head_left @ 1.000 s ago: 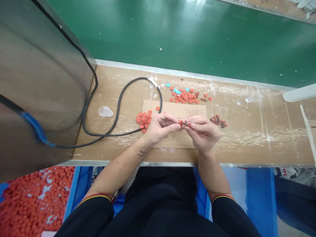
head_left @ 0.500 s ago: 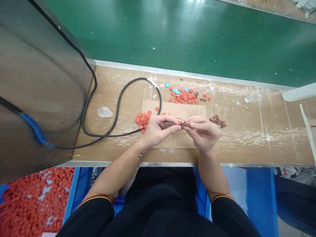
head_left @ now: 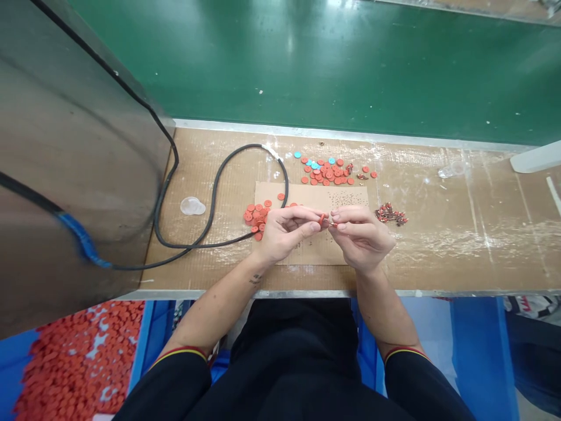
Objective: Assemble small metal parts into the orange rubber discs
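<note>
My left hand (head_left: 284, 231) pinches a small red disc (head_left: 322, 221) on edge between thumb and fingertips. Facing it, my right hand (head_left: 363, 235) is closed on a small red-tipped metal part (head_left: 333, 224), whose thin end points toward the disc. Both hands meet above a cardboard sheet (head_left: 315, 257) punched with small holes. Red discs (head_left: 256, 216) lie in a heap beside my left hand, partly covered by it. To the right of my right hand is a pile of red-tipped, copper-coloured parts (head_left: 389, 214).
Behind the sheet lie more red discs (head_left: 331, 171) with several blue ones. A black cable (head_left: 214, 193) loops across the cardboard-covered bench from the metal box (head_left: 79, 175) at left. A clear plastic piece (head_left: 193, 206) lies inside the loop. Below left, a blue bin holds many red discs (head_left: 79, 362).
Between my fingertips, the disc and the metal part have come slightly apart, and the disc now stands more on edge. The whole view has shifted a little.
</note>
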A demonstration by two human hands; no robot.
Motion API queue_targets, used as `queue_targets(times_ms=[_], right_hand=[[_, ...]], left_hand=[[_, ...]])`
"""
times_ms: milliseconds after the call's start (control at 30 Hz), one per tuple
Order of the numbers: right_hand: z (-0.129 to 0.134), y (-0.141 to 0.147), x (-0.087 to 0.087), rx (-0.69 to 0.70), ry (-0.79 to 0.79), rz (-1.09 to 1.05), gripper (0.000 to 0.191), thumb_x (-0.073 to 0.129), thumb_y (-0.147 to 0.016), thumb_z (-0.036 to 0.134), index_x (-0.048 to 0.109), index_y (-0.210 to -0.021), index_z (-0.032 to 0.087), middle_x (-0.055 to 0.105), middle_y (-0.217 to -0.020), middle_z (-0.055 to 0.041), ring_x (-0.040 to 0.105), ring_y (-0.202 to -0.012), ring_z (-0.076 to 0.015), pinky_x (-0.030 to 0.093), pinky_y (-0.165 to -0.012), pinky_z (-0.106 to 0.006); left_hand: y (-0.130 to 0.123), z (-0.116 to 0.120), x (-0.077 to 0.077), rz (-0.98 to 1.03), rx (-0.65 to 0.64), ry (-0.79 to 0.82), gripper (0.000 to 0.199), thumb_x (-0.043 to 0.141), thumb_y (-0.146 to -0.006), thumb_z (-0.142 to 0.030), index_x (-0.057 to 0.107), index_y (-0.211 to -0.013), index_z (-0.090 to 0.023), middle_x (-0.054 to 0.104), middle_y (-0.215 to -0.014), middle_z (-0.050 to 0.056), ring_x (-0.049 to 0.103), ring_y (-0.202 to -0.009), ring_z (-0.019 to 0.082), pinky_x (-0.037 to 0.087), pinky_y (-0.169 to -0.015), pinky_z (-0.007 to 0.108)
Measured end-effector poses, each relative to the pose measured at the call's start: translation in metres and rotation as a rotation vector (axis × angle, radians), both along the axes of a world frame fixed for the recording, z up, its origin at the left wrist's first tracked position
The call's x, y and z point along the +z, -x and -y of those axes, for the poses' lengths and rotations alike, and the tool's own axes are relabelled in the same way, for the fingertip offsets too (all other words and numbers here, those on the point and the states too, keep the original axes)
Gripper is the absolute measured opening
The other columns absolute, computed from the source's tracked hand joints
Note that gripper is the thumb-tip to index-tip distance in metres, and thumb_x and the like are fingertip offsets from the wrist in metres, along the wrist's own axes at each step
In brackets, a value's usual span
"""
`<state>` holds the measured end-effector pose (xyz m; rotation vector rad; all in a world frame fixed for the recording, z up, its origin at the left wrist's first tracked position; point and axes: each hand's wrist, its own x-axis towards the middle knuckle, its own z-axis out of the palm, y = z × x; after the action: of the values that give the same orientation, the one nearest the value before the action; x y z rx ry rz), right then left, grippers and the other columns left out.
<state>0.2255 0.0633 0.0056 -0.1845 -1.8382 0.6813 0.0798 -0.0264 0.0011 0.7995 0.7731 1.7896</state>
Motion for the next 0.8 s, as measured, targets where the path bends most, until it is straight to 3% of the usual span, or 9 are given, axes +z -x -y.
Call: queue_targets(times_ms=[200,367,533,800], right_hand=[[-0.0012,-0.0016,-0.0034,-0.056,-0.020,0.010,0.022,0.078,-0.090,0.011,0.073,-0.097,0.031,0.080,-0.094,0.0008,0.079,-0.082,-0.0184,0.069,-0.070,-0.037],[-0.0022,-0.0028,-0.0046,-0.055,-0.031,-0.003,0.022,0.078,-0.089,0.011,0.075,-0.096,0.031,0.080,-0.095,0.0008,0.079,-0.082,-0.0181,0.068,-0.071,-0.037],[-0.0026,-0.0040,-0.0045,-0.095,-0.045,0.024,0.016,0.079,-0.090,0.015,0.074,-0.092,0.031,0.080,-0.092,0.0006,0.078,-0.077,-0.0180,0.066,-0.067,-0.036],[-0.0038,-0.0027,0.0000,-0.076,-0.041,0.025,0.023,0.077,-0.093,0.017,0.076,-0.110,0.033,0.078,-0.084,0.0015,0.075,-0.071,-0.0166,0.061,-0.059,-0.033]], left_hand=[[0.0015,0.0008,-0.0017,-0.033,-0.010,0.083,0.022,0.091,-0.081,-0.041,0.084,-0.083,-0.021,0.084,-0.098,0.011,0.080,-0.082,0.019,0.069,-0.082,0.031],[0.0022,0.0014,-0.0038,-0.055,0.000,0.079,0.024,0.091,-0.081,-0.043,0.085,-0.083,-0.020,0.083,-0.097,0.012,0.080,-0.087,0.019,0.067,-0.077,0.027],[0.0017,0.0015,-0.0023,-0.053,0.001,0.051,0.022,0.090,-0.083,-0.043,0.085,-0.085,-0.022,0.083,-0.100,0.011,0.077,-0.078,0.015,0.068,-0.079,0.027],[0.0015,0.0016,-0.0038,-0.057,0.015,0.015,0.014,0.089,-0.085,-0.038,0.087,-0.089,-0.025,0.083,-0.105,0.011,0.079,-0.086,0.017,0.068,-0.079,0.025]])
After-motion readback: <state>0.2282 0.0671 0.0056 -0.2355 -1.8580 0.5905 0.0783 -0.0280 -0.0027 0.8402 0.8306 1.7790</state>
